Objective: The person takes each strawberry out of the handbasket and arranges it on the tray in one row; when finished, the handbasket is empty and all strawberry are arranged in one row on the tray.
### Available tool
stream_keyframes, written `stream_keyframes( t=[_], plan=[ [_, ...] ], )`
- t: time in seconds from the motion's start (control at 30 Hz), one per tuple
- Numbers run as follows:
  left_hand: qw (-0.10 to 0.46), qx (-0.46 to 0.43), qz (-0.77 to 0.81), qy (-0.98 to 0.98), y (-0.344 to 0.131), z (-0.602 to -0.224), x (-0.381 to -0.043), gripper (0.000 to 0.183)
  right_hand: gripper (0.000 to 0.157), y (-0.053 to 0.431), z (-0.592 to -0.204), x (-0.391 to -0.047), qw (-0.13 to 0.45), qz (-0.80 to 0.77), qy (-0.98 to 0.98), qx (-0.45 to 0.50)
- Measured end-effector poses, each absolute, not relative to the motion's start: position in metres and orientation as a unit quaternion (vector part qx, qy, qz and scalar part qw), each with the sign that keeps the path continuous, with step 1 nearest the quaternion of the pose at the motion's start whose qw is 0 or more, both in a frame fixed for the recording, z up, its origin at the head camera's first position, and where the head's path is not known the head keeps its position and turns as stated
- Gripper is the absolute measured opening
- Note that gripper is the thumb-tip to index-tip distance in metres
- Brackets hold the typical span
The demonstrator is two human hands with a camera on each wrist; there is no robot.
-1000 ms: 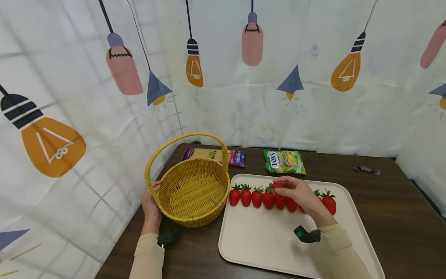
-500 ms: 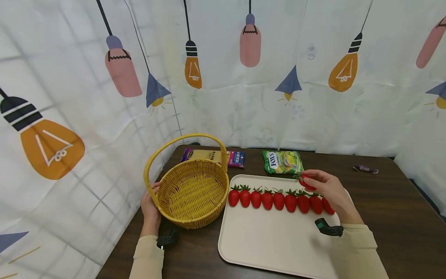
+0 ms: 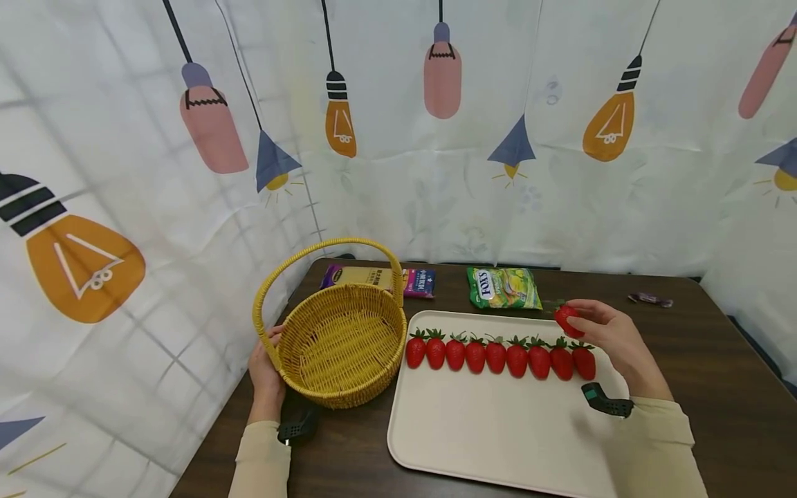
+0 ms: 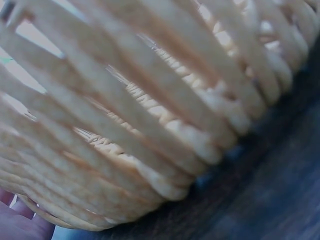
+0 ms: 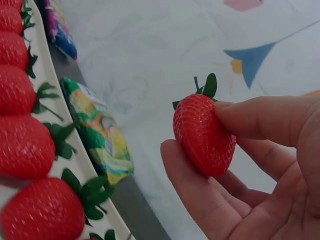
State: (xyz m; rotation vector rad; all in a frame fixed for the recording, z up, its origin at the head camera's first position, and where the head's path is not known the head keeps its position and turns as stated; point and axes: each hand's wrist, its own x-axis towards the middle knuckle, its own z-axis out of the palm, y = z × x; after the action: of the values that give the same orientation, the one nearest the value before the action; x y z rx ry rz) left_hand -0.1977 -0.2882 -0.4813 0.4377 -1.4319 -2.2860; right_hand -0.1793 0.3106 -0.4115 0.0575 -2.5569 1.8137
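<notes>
A red strawberry with green leaves (image 5: 204,132) is pinched between the thumb and fingers of my right hand (image 3: 613,339), raised over the tray's far right corner. Below and left of it, several strawberries (image 3: 475,355) lie side by side in a row, leaves pointing to the back, on a cream tray (image 3: 486,429). At the left stands a yellow woven basket (image 3: 345,346) with an arched handle. My left hand (image 3: 264,377) holds its left side near the handle's base, fingers partly hidden. Close up in the left wrist view is the basket's wall (image 4: 130,110).
Behind the tray lie a green candy bag (image 3: 504,288) and, further left, a purple and gold packet (image 3: 367,275), partly behind the basket. A small dark wrapper (image 3: 650,299) lies back right on the dark wooden table (image 3: 716,360). A patterned curtain (image 3: 405,173) encloses the table.
My right hand has carried the strawberry rightward from above the row's middle to beyond its right end, uncovering the row. My left hand and the basket stay in place.
</notes>
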Motion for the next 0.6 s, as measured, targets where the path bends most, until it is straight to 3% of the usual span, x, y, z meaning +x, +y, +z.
stream_keyframes(
  t=[0.6],
  plan=[
    [0.206, 0.147, -0.828, -0.501, -0.286, -0.48, -0.197, 0.03, 0.059, 0.36, -0.43, -0.171, 0.01, 0.48, -0.875, -0.052]
  ],
)
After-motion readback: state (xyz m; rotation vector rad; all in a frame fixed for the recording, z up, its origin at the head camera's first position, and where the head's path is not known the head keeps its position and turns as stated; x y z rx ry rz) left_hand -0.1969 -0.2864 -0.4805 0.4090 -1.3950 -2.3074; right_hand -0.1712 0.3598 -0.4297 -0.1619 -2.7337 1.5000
